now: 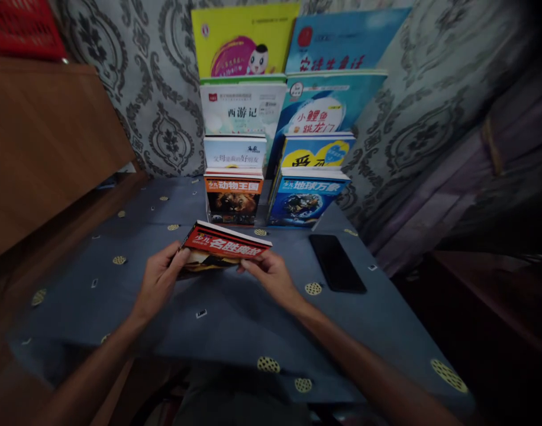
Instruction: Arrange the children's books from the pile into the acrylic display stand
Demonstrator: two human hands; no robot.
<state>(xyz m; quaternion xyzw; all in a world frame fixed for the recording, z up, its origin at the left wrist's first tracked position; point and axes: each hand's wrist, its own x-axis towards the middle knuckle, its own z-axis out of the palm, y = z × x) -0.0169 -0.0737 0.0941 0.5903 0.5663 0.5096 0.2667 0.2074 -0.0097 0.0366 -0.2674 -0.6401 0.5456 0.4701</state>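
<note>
A red-covered book with white Chinese lettering is held tilted above the table, its cover toward me. My left hand grips its left edge, thumb on the cover. On the right side, my right hand pinches the lower corner. Behind it two columns of books stand in tiers. At the front of these are an orange book with a lion and a blue book with a globe. The underside of the held book is hidden.
The table has a blue-grey patterned cloth. A black phone lies to the right of my right hand. A wooden cabinet with a red basket on top stands at left. Patterned wallpaper and a purplish curtain close off the back and right.
</note>
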